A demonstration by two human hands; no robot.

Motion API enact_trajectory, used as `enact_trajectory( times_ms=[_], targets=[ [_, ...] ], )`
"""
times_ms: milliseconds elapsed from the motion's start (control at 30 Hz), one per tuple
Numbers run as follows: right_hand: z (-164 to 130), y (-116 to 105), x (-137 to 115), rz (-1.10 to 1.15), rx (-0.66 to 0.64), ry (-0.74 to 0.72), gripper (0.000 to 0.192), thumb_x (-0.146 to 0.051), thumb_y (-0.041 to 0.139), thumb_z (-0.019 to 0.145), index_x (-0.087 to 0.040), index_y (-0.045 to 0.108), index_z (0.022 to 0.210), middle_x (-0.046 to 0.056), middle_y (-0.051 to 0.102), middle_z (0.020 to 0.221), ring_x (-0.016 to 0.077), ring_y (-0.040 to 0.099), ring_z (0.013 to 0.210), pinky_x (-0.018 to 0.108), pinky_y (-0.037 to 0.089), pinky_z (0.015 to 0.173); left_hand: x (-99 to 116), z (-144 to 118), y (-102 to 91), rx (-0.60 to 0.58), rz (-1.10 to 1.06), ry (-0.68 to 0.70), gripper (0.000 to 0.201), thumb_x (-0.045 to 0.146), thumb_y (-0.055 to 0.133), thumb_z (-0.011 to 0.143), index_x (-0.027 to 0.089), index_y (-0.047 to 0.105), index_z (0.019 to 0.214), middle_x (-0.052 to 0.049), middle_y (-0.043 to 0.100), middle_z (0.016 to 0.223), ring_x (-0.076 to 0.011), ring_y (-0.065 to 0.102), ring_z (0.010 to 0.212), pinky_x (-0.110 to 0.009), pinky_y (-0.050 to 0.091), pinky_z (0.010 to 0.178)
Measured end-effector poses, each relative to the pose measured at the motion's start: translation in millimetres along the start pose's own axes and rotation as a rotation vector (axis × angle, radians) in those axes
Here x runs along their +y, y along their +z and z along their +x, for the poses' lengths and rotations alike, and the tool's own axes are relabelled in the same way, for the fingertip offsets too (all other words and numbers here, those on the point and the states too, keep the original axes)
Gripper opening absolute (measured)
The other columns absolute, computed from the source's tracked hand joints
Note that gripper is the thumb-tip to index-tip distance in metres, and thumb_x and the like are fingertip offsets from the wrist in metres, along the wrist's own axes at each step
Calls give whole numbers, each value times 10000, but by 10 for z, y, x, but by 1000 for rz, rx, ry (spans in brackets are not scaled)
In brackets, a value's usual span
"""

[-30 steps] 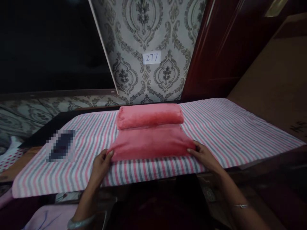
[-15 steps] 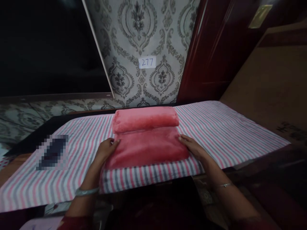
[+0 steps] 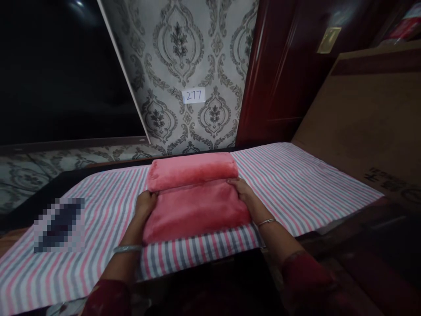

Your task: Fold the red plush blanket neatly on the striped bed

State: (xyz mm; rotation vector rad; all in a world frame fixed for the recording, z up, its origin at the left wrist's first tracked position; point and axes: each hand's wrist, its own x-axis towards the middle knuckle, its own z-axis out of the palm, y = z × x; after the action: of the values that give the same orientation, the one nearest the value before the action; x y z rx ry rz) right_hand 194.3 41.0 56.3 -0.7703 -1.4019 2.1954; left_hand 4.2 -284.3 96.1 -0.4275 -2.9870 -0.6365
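Note:
A pink plush cloth (image 3: 197,206) lies across the middle of the striped cover, its far part folded over into a thick roll (image 3: 194,171). At its left edge, just below the roll, my left hand (image 3: 146,202) grips the fabric with curled fingers; the fingertips are partly hidden. My right hand (image 3: 242,189) holds the opposite edge, its thumb on top at the roll's near right corner and the other fingers mostly out of sight. The near part of the cloth lies flat, close to the front edge.
The striped cover (image 3: 279,175) drapes over the table. A blurred-out dark item (image 3: 61,226) lies on its left side. Behind stand a large dark screen (image 3: 66,74) and a patterned wall with a paper marked 277 (image 3: 194,95). A cardboard box (image 3: 362,114) stands at right.
My right hand has moved inward and up to the roll's right end. My left hand has shifted closer to the roll's left end, fingers more curled. The view has tilted and turned slightly.

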Motion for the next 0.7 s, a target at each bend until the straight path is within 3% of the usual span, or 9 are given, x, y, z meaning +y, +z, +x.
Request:
enact_trajectory(
  times_ms=[133,233,400,567,700],
  targets=[
    [94,-21,61,-3,90,-87,200,-160,698,548,-213,636,731,-39,685,582,195,664,640,273,507,616,-30,-24,2,38,-5,-4,322,303,463,806,163,743,882,-190,754,897,-332,686,945,-343,470,706],
    [53,-71,56,-7,71,-96,225,-183,707,540,-210,646,755,-38,691,595,190,661,621,273,513,611,-42,-35,-36,13,-23,-3,330,304,458,812,159,747,879,-178,759,891,-320,692,935,-327,473,690],
    [-72,-103,-31,-18,-34,-44,271,-228,746,576,-214,669,836,13,745,714,214,694,664,321,563,661,38,39,-86,-64,-51,-15,393,417,516,827,119,754,920,-185,761,960,-327,703,929,-309,463,641],
    [-68,-55,-96,-34,-72,13,282,-193,753,611,-221,665,877,17,763,738,227,715,674,344,591,691,168,132,-18,-42,-57,-36,466,506,595,791,129,746,1019,-195,743,1073,-349,688,998,-322,457,661],
    [-22,-52,-77,-28,-89,98,174,-240,730,643,-201,664,798,57,759,706,260,732,711,385,607,735,169,121,44,20,-51,-84,394,376,569,817,89,747,1020,-253,718,1099,-390,669,1041,-368,465,707]
  ],
)
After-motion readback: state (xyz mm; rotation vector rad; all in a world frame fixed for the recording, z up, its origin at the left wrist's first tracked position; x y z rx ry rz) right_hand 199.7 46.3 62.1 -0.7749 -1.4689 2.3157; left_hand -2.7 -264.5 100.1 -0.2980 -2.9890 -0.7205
